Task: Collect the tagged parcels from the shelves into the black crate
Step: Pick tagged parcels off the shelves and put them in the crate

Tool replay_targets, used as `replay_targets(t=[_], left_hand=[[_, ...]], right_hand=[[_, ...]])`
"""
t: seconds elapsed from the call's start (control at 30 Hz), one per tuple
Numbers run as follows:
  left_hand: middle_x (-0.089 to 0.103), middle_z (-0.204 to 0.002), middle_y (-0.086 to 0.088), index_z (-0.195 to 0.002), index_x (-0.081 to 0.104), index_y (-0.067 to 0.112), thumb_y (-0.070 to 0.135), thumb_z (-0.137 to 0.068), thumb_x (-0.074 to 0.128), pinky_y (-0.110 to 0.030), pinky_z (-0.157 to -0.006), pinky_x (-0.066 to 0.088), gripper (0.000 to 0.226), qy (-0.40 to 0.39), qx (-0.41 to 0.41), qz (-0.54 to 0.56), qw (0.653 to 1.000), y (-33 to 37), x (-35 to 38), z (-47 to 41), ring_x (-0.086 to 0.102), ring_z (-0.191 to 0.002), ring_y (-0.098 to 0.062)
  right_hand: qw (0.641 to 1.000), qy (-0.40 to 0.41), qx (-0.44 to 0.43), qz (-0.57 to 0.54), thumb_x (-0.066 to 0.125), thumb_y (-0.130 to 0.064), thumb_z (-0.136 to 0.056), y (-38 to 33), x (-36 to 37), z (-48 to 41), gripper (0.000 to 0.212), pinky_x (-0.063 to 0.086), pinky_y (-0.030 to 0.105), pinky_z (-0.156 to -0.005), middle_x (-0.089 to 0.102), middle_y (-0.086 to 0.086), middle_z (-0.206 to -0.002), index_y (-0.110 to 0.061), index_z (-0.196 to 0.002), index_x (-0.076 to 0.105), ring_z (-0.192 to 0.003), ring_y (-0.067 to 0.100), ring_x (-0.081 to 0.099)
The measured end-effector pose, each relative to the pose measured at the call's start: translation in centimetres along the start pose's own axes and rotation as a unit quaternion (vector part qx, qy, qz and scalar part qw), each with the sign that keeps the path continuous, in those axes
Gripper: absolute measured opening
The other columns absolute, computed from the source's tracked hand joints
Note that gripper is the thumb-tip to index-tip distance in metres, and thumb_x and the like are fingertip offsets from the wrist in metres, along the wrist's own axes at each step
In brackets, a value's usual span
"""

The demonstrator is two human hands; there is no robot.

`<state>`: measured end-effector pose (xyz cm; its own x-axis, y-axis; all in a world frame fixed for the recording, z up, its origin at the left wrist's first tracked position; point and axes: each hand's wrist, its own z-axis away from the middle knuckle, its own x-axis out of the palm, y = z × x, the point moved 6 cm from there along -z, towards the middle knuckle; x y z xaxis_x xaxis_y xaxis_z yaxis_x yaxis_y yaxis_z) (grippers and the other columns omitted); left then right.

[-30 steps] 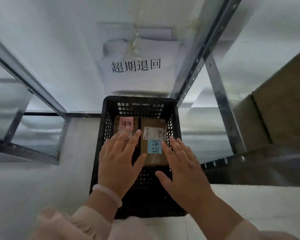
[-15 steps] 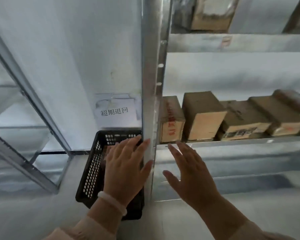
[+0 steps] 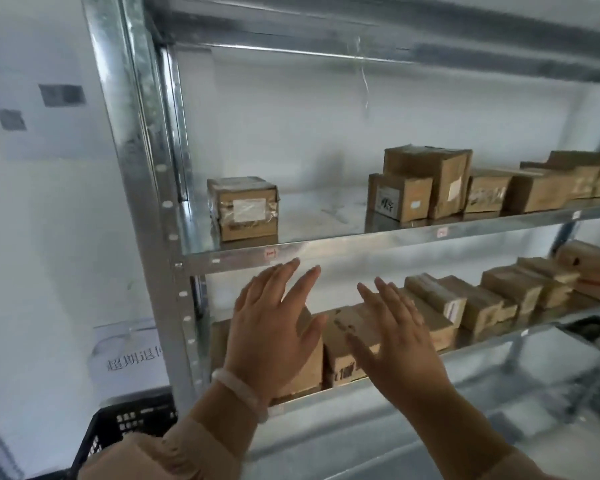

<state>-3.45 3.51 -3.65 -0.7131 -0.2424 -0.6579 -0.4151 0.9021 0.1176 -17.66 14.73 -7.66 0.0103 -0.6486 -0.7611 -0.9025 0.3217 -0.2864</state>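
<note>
**Cardboard straight ahead, crate low to the left**

Black slotted plastic crate (image 3: 125, 429) sits at the bottom left corner, down beside the galvanised steel upright (image 3: 142, 202), and it's behind and below both hands. Moving right, the left hand (image 3: 274, 329) is flat, fingers straight and spread, holding nothing. It's raised in front of the leftmost brown cardboard parcel (image 3: 309, 368) on the lower shelf (image 3: 492, 341), with its fingertips up near the upper shelf's front edge (image 3: 361, 242). Just above it is a lone taped cardboard box (image 3: 246, 209). The right hand (image 3: 395, 337) is just as open and empty, in front of the neighbouring printed cardboard parcel (image 3: 342, 358). I can't tell whether either hand touches a parcel.

That lower row runs on to the right, long axes pointing back into the shelf and short ends facing out. So the next pick looks to be a straight forward reach. The left hand is nearer the lone box and the crate. Which parcels carry tags is too blurred to call.
</note>
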Motion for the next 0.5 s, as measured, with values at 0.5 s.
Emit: replay_targets(t=[0.5], left_hand=[[0.033,-0.151,0.011,-0.144,0.031,0.042,0.055,-0.088,0.053,-0.033,-0.105,0.039,0.062,0.001,0.025,0.157,0.987,3.8,10.9,-16.6,0.034,-0.137,-0.015]], right_hand=[[0.986,0.098,0.133,-0.025,0.047,-0.060,-0.087,12.1,-4.1,-13.6,0.071,0.024,0.039,-0.112,0.014,-0.009,-0.159,-0.043,-0.148,0.013,-0.145,0.017,0.014]])
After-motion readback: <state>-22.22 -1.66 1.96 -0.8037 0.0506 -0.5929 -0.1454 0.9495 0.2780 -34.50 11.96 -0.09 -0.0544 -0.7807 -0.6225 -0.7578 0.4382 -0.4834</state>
